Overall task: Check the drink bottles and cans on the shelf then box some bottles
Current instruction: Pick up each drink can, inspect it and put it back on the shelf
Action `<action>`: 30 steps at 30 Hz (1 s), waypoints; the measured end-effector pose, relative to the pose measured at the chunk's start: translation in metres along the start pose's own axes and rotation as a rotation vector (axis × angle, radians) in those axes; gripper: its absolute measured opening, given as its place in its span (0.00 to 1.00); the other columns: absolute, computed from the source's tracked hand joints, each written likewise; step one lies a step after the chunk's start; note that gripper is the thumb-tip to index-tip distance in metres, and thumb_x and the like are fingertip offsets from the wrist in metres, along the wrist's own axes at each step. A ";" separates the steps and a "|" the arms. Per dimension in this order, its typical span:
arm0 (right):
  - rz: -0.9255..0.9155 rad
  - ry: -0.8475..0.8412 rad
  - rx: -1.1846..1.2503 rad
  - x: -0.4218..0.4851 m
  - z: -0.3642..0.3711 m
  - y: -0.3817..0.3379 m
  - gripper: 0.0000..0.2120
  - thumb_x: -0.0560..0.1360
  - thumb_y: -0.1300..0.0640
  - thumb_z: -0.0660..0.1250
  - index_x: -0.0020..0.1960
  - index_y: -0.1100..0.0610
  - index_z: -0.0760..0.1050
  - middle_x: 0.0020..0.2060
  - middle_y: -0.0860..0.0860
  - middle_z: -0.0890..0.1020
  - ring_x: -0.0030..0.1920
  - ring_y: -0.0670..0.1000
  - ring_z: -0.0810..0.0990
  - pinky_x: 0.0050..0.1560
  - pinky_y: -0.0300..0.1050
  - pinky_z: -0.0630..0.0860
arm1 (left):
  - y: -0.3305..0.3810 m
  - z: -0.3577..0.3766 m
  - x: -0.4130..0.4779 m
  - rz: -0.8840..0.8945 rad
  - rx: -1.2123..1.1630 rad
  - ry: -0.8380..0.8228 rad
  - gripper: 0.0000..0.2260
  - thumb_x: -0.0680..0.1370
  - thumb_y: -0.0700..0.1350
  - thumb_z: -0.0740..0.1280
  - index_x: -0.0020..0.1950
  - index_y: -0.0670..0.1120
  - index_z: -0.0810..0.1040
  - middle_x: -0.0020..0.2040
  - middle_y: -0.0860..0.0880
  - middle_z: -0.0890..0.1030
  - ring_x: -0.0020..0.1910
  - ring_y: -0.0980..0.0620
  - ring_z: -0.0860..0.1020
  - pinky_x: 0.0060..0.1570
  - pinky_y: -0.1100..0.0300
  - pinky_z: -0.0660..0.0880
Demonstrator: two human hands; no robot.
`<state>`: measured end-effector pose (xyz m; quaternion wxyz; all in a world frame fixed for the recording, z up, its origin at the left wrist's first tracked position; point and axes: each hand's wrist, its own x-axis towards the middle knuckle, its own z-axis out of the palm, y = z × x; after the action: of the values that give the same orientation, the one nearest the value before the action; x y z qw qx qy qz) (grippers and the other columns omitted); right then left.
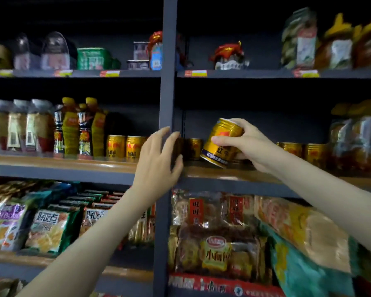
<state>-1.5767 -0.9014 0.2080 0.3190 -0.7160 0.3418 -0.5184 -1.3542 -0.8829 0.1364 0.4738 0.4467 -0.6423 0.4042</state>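
The right hand (252, 146) grips a tilted gold Red Bull can (221, 144) just right of the upright post (168, 61); the left hand (156, 161), fingers spread and empty, is at that post. Checking seems under way; the bottles (70, 129) left of the post remain unboxed, and no box is visible.

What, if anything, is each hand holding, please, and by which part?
The right hand grips a gold can round its upper half; the left hand holds nothing.

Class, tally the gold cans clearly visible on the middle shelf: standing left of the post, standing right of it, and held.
Left-side cans: 2
Right-side cans: 3
Held can, in right hand: 1
Total: 6; more may be hidden.
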 end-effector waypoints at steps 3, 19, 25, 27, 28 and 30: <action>-0.008 -0.053 -0.085 0.045 -0.007 0.010 0.32 0.66 0.53 0.79 0.66 0.43 0.69 0.58 0.48 0.75 0.58 0.52 0.75 0.47 0.48 0.77 | 0.000 0.019 0.022 0.030 0.146 0.013 0.20 0.77 0.48 0.61 0.66 0.38 0.73 0.67 0.37 0.72 0.65 0.40 0.69 0.64 0.47 0.68; 0.136 -0.387 -0.443 0.169 0.010 0.076 0.32 0.69 0.56 0.76 0.68 0.49 0.65 0.58 0.50 0.73 0.58 0.53 0.72 0.46 0.46 0.73 | -0.058 0.016 0.066 0.601 0.164 -0.166 0.18 0.81 0.49 0.54 0.55 0.43 0.81 0.65 0.42 0.77 0.70 0.45 0.68 0.69 0.50 0.57; 0.247 -0.620 -0.396 0.199 -0.006 0.063 0.23 0.77 0.60 0.67 0.70 0.48 0.67 0.61 0.51 0.72 0.62 0.54 0.71 0.55 0.53 0.78 | -0.063 0.022 0.068 0.595 0.108 -0.130 0.25 0.82 0.52 0.47 0.52 0.43 0.81 0.60 0.42 0.79 0.67 0.45 0.70 0.68 0.51 0.56; 0.223 -0.636 -0.434 0.206 -0.010 0.064 0.24 0.75 0.60 0.69 0.69 0.50 0.69 0.61 0.50 0.72 0.63 0.54 0.72 0.56 0.53 0.79 | -0.064 0.024 0.067 0.602 0.092 -0.121 0.25 0.82 0.53 0.47 0.52 0.43 0.81 0.58 0.42 0.80 0.67 0.45 0.70 0.68 0.52 0.56; 0.205 -0.632 -0.450 0.211 -0.009 0.065 0.24 0.74 0.59 0.70 0.69 0.51 0.69 0.61 0.50 0.73 0.63 0.53 0.73 0.55 0.52 0.80 | -0.064 0.025 0.067 0.604 0.084 -0.114 0.24 0.81 0.53 0.47 0.51 0.44 0.81 0.58 0.42 0.80 0.67 0.45 0.70 0.68 0.53 0.56; 0.151 -0.597 -0.505 0.218 -0.002 0.065 0.23 0.73 0.56 0.72 0.67 0.53 0.71 0.60 0.50 0.76 0.59 0.51 0.76 0.52 0.47 0.81 | -0.065 0.026 0.067 0.607 0.073 -0.098 0.22 0.81 0.51 0.49 0.51 0.43 0.81 0.56 0.42 0.80 0.66 0.46 0.70 0.69 0.54 0.55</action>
<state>-1.5387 -1.1174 0.2698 0.2557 -0.8640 0.4023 -0.1622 -1.3092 -0.9383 0.2019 0.2836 0.2701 -0.7534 0.5282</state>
